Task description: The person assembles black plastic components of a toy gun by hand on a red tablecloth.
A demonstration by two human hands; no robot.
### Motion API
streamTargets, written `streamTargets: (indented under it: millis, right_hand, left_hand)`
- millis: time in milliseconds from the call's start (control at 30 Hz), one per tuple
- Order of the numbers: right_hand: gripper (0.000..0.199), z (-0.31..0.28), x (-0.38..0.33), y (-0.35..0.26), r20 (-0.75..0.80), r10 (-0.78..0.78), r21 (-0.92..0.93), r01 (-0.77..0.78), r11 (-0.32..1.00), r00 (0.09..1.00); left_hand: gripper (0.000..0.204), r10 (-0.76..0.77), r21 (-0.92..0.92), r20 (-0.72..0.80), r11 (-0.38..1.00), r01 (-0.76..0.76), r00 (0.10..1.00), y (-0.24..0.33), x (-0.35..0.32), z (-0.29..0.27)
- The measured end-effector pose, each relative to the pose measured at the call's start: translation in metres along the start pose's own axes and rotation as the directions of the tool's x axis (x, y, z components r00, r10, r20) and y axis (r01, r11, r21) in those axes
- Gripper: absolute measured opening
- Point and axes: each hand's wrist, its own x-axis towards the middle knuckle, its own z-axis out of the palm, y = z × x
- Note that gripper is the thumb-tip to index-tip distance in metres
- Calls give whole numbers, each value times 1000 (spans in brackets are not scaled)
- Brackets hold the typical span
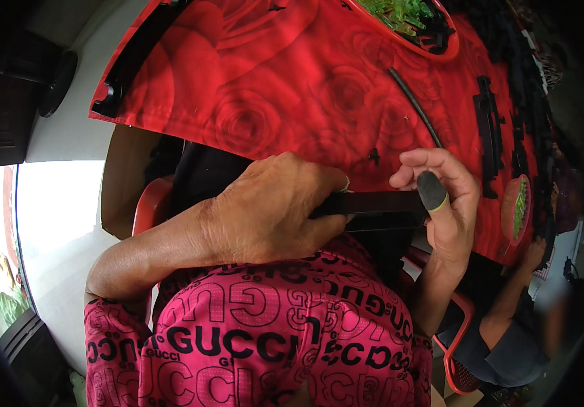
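Black plastic strip point(373, 203) is being held level just above the lap, in front of the red-clothed table point(271, 88). Left hand point(271, 210) is wrapping closed around one end; right hand point(444, 203) is pinching the other, its thumb wearing a dark fingertip cover point(432, 191). Keeping both grips firm and the strip straight is probably what matters most here.

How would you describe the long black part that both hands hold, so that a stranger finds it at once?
Start at the red rose-patterned tablecloth. At its near edge, the left hand and right hand hold a black plastic strip level between them. The similar black strips lie loose on the cloth; this one is held, beside a dark-capped finger.
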Motion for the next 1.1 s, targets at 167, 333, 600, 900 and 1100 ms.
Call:
streamTargets:
  millis: [167, 333, 600, 900, 1100]
  right_hand:
    - [32, 8, -2, -2, -109, -5, -32, 1, 999, 994]
    - [31, 10, -6, -4, -133, -54, -47, 48, 998, 990]
    - [26, 16, -10, -12, -150, -59, -72, 49, 996, 987]
    - [21, 19, -11, -13, -128, -100, -98, 87, 991, 987]
    - [20, 21, -10, -14, -113, -97, -138, 81, 987, 989]
  left_hand:
    - [19, -9, 16, 5, 1000, 9, 1000, 3, 4, 4]
    - [19, -27, 48, 38, 999, 25, 999, 9, 5, 8]
    - [21, 15, 13, -7, 1000, -15, 1000, 8, 5, 17]
    - [25, 0, 45, -3, 999, 0, 1000, 8, 7, 21]
    - [24, -27, 57, -12, 998, 28, 1000, 12, 7, 20]
